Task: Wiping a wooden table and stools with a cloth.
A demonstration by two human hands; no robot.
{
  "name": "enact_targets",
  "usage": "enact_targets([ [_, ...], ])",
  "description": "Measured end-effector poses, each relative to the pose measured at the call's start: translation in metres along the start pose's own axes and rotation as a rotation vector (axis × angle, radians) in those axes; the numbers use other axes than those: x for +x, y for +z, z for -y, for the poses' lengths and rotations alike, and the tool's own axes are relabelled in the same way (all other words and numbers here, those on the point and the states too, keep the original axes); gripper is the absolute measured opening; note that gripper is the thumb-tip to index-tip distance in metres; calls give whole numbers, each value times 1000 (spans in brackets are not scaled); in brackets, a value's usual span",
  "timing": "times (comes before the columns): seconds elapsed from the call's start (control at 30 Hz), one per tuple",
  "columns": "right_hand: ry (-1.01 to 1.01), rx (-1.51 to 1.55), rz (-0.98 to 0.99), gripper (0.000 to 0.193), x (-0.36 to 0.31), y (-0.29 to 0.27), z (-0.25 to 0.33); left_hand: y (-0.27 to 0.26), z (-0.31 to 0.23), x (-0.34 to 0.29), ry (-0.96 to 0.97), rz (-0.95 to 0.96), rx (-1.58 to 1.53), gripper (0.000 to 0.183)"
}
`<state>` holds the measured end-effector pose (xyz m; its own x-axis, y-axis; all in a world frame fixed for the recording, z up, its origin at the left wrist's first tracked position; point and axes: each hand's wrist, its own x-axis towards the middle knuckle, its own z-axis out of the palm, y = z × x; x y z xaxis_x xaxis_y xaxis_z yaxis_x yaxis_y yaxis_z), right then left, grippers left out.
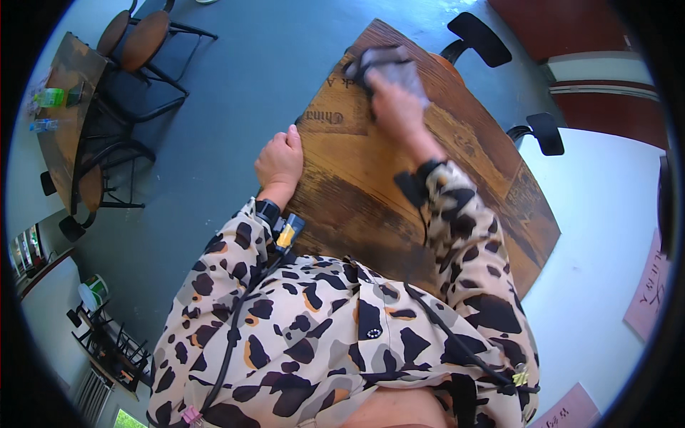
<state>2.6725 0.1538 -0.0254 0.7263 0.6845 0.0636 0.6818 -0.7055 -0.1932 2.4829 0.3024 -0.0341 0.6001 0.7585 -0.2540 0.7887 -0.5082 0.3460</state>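
A wooden table (357,167) with dark plank patterns and printed lettering stretches in front of me. Near its far end, my right hand (397,108) presses down on a crumpled grey cloth (394,63), with the fingers over it and slightly smeared by motion. Part of the cloth is hidden under the hand. My left hand (281,158) is closed on the table's left edge, its thumb showing near the top and the other fingers mostly out of sight.
Chairs with black backs (479,39) stand beyond the table's right side. Far left, another wooden table (68,135) carries a green container (51,98) and bottles, with brown-seated chairs (145,44) beside it. A white wall (599,207) rises at the right. A bucket (93,291) is at lower left.
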Motion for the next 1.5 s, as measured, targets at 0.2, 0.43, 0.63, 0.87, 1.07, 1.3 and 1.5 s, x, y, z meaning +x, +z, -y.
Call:
enact_targets([
  [0.2, 4, 122, 10, 44, -172, -24, -16, -1, 5, 3, -1, 3, 3, 52],
  [0.43, 1120, -10, -137, 45, -198, -45, -174, -4, -1, 1, 2, 11, 18, 51],
  [0.63, 777, 25, -58, 34, -26, -35, -107, -4, 0, 0, -3, -6, 7, 50],
  [0.87, -22, 125, 144, 21, 50, -2, 39, -5, 0, -2, -8, -7, 8, 50],
  [1.07, -339, 141, 157, 34, -73, -3, 39, 2, 1, -2, 6, -9, -11, 49],
  [1.3, 710, -110, -84, 44, -146, -31, -167, -5, -5, -1, 7, 17, -29, 51],
  [1.5, 356, 51, 92, 40, -191, -28, -5, -4, 2, 3, 5, 4, 9, 55],
])
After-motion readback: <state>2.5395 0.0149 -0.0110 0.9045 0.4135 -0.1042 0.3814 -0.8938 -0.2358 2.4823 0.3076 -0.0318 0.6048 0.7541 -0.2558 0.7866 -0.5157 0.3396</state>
